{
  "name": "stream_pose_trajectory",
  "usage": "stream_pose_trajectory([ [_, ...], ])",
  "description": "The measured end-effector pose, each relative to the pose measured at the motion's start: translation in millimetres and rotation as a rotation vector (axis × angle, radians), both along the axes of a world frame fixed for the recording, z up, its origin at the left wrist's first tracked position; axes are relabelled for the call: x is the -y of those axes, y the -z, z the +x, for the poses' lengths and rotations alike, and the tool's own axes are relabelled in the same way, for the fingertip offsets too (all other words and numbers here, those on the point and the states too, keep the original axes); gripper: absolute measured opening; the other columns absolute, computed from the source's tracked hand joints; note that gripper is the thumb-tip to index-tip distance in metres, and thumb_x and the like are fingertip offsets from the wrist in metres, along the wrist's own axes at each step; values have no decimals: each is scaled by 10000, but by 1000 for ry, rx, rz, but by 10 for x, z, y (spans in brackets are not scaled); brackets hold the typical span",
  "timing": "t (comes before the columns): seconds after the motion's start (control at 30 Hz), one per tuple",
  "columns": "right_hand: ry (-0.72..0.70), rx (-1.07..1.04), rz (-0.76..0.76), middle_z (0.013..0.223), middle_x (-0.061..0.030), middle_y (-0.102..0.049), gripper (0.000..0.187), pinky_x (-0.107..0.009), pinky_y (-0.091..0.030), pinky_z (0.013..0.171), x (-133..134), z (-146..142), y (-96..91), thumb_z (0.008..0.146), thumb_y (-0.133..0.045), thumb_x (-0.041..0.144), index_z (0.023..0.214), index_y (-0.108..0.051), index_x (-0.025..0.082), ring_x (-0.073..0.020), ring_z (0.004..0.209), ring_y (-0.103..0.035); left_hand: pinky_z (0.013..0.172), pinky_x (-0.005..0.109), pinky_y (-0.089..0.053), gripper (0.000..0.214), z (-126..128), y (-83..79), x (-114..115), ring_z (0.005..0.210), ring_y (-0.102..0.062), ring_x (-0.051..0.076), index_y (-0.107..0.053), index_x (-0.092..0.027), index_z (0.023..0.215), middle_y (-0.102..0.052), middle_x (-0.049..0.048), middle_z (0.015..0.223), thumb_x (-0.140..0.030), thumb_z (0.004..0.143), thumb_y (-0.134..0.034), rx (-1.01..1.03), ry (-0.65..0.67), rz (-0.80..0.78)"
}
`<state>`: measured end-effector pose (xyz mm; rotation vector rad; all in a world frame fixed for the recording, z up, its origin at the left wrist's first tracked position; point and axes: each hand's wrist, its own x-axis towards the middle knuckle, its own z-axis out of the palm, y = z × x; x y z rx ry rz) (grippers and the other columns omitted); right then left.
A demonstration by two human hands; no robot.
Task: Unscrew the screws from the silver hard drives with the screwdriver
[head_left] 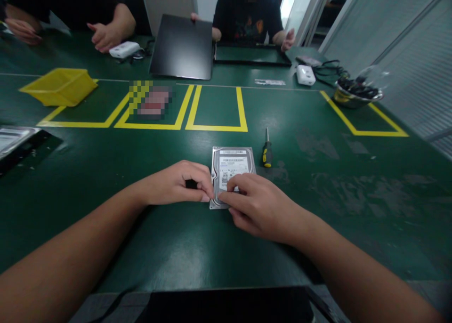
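Hard drive point(233, 165) lies flat, label up, on the green table point(106, 181), in the middle of the near half and straight ahead of me.

Head view, the only camera:
- Both forearms come in from the bottom corners and meet at the drive's near left corner.
- Left hand point(176, 184): fingers curled in tight, tips against the drive's left edge. A small dark patch shows inside the curl; I cannot tell whether it is an object or shadow, nor whether the hand grips the drive or only touches it.
- Right hand point(257, 205): fingers close together, tips on the top face near the same corner, covering the lower part of the label. Narrow pinch posture. I cannot tell whether the thumb is under the edge, so clamped or merely pressing stays unresolved.
- Screwdriver point(267, 153), black and yellow handle, lies just right of the drive, tip pointing away from me, not touching it and not touched by either hand.
- Yellow tape boxes point(216, 107) mark the table beyond the drive.
- Yellow bin point(60, 85) far left, metal bowl point(356, 96) of dark parts far right, both well apart from the drive.
- Dark flat panel point(181, 47) at the far side. Two other people sit there; one hand point(102, 36) rests beside a white device point(124, 50).
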<state>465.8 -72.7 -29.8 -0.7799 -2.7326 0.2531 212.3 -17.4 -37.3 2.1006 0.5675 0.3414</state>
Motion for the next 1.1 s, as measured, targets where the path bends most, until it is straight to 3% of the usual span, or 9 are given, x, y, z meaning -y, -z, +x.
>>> stream_pose_trajectory([
  [0.27,9,-9,-18,1034,-116,-607,311,-362,-489,805,-3,-10,-2,905,-514,199,1149,-700,149,-212,890,-562,733,212,-491,72,16,4,5,785,-621,105,-757,-187,912,-675,25,859,-210,881,-696,15,4,11],
  [0.5,8,3,-40,1047,-117,-604,316,-359,-482,805,-10,-16,-11,906,-506,195,1154,-696,148,-210,897,-559,731,219,-505,48,-2,6,12,781,-620,108,-745,-173,891,-665,24,860,-190,861,-712,71,-22,-77],
  [1.1,13,6,-43,1044,-125,-602,304,-358,-475,813,8,-21,-20,906,-492,184,1130,-691,137,-206,898,-545,742,214,-483,69,54,-36,63,795,-605,109,-724,-167,895,-669,22,836,-169,872,-659,-9,1,-14],
])
